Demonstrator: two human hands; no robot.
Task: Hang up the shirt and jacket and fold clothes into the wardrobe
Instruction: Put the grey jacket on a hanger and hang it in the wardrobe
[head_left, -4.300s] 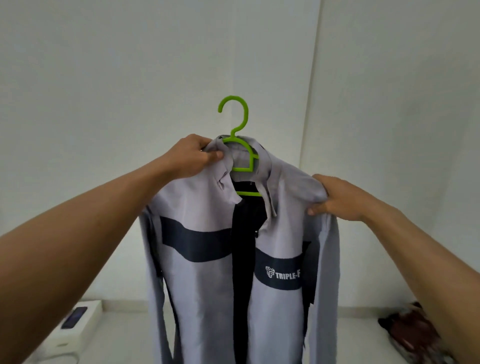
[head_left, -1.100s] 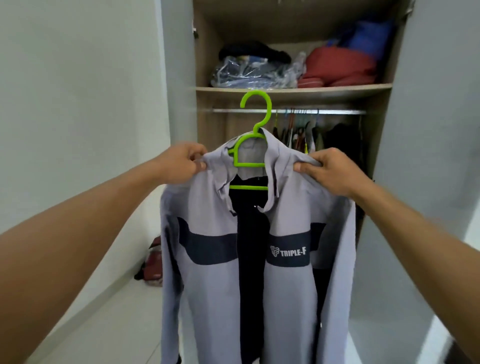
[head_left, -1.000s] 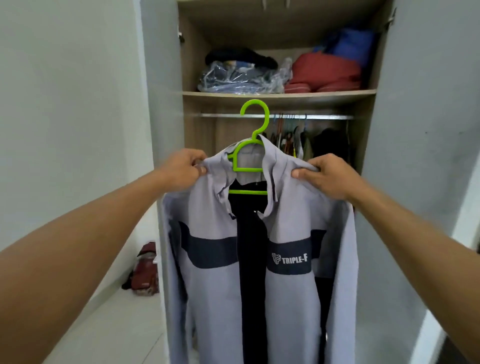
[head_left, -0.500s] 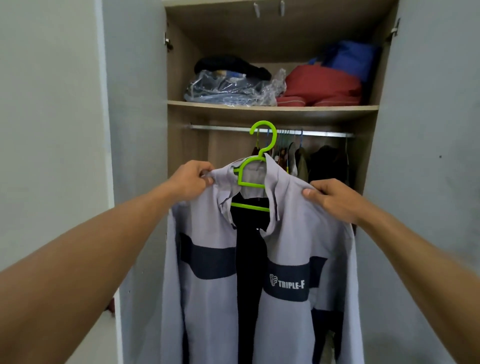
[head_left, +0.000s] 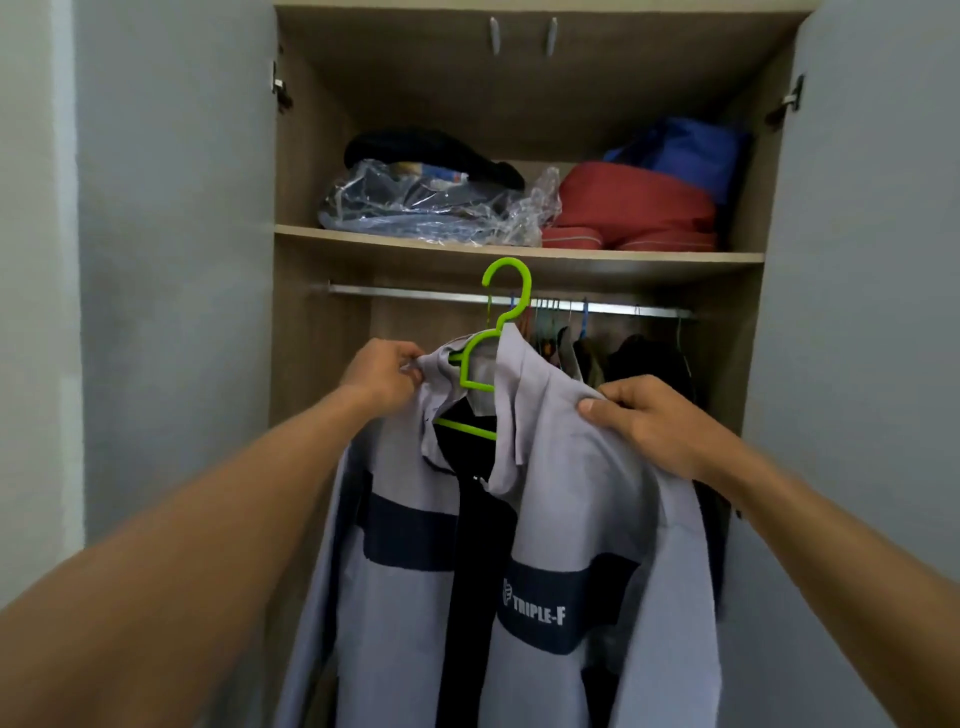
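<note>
Aloft, jacket (head_left: 587, 499) on green hanger (head_left: 509, 263)

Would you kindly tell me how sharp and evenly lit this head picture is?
Head view: the jacket and green hanger are fairly sharp; the hung clothes behind sit in deep shadow; wide-angle stretch enlarges the forearms toward the lower corners; no glare.

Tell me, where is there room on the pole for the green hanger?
The rail is bare on its left stretch, between the wardrobe's left wall and the hanging clothes; the jacket's green hanger is held at that edge. Rightward to the right wall it is crowded. The shelf above is full of bundles.
</note>
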